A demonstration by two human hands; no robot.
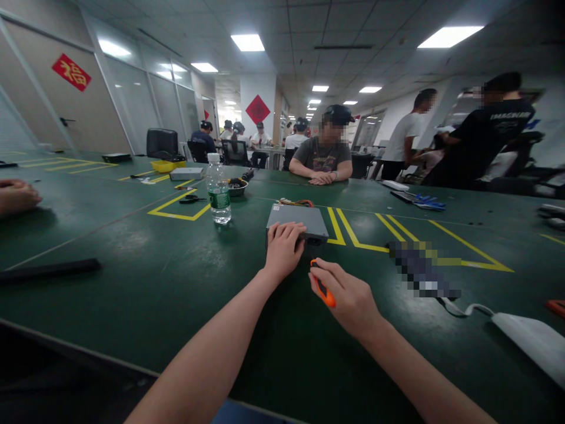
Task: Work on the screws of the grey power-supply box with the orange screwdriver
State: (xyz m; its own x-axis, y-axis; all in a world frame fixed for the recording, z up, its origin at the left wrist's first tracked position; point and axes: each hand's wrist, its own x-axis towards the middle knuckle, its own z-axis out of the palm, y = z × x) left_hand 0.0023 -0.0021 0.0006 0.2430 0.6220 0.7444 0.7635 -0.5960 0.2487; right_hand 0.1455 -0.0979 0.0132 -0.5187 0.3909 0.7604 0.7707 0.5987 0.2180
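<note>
Right hand (348,297) clasps orange-and-black handle (327,297); left hand (283,250), fingers loosely spread atop grey rectangular metal box (306,217), likely steadies it.

Left hand (282,250) on box (311,218), right hand (353,300) gripping tool (327,295)

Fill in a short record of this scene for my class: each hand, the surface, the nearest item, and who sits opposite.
Left hand: laid on a grey metal box
Right hand: gripping an orange-and-black handle; its far end is unclear
Surface: green table marked with yellow tape
Left of box: clear bottle, upright, green label
Opposite: seated person, arms on the table
</note>
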